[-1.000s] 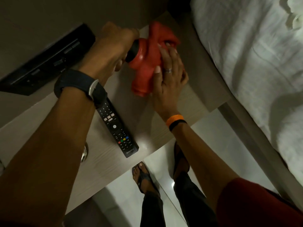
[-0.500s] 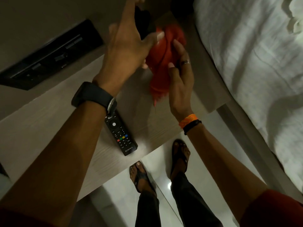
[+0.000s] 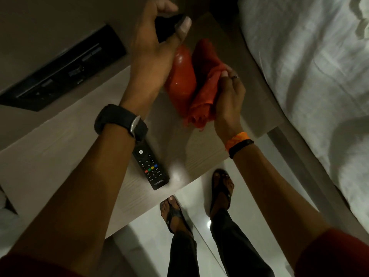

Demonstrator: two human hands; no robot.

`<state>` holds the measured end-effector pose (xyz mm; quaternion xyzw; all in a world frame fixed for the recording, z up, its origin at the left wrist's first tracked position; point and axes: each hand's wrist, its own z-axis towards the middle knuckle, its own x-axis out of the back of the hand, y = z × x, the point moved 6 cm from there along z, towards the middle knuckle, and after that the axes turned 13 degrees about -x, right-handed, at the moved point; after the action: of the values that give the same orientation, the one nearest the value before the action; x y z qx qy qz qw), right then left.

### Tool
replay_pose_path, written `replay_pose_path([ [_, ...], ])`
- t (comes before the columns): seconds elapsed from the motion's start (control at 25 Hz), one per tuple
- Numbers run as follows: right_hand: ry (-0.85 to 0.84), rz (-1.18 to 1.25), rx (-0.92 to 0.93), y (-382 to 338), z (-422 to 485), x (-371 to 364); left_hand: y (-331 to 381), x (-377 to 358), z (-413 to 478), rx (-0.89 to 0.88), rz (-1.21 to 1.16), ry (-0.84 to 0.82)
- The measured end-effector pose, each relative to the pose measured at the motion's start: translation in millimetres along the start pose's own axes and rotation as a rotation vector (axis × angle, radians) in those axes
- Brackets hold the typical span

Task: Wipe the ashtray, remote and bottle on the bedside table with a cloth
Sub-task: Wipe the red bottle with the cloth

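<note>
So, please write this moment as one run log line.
left hand: grips red plastic bottle's black cap | right hand: holds red cloth against bottle

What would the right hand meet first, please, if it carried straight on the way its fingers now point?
Probably the red bottle: the right hand, pinching the orange cloth, points toward it, though depth is unclear.

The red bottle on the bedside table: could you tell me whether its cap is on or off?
On: the left hand grips the black cap at the top of the red bottle. Whether it is screwed tight cannot be told.
</note>
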<state>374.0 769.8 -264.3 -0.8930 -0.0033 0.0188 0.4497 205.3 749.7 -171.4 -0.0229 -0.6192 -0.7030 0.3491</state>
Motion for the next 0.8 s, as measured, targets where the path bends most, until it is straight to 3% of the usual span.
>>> replay_pose_path([
  [0.08, -0.082, 0.012, 0.149, -16.5, -28.1, -19.2, 2.0, -0.2, -2.8, 0.038, -0.015, 0.110],
  [0.12, -0.089, -0.104, 0.247, -19.2, -44.8, -30.5, 1.8, -1.6, -4.1, 0.091, -0.048, 0.131],
  [0.2, -0.042, -0.433, 0.418, -11.7, -65.5, -47.9, -1.4, -4.7, -4.8, 0.242, -0.182, 0.089],
  [0.28, 0.030, -0.572, 0.497, -3.9, -57.9, -47.2, -7.4, -2.7, -3.5, 0.327, -0.201, -0.009],
  [0.32, 0.061, -0.570, 0.485, 0.3, -46.8, -39.6, -7.8, 1.5, -0.9, 0.315, -0.142, -0.041],
  [0.44, 0.029, -0.437, 0.219, 20.7, -14.5, -9.2, -2.1, 14.2, 1.5, 0.238, 0.014, -0.015],
  [0.52, -0.003, -0.394, 0.185, 21.6, -14.6, -5.1, 2.7, 11.5, -1.6, 0.219, 0.081, 0.034],
  [0.64, -0.013, -0.378, 0.483, -3.3, -45.1, -32.9, 8.3, 2.9, -9.1, 0.200, 0.098, 0.097],
  [0.72, 0.050, -0.491, 0.658, -8.4, -58.0, -51.0, 11.6, 2.6, -12.5, 0.176, 0.113, 0.147],
  [0.8, 0.104, -0.613, 0.714, 3.5, -50.8, -47.3, 17.7, 4.6, -16.4, 0.152, 0.113, 0.198],
])
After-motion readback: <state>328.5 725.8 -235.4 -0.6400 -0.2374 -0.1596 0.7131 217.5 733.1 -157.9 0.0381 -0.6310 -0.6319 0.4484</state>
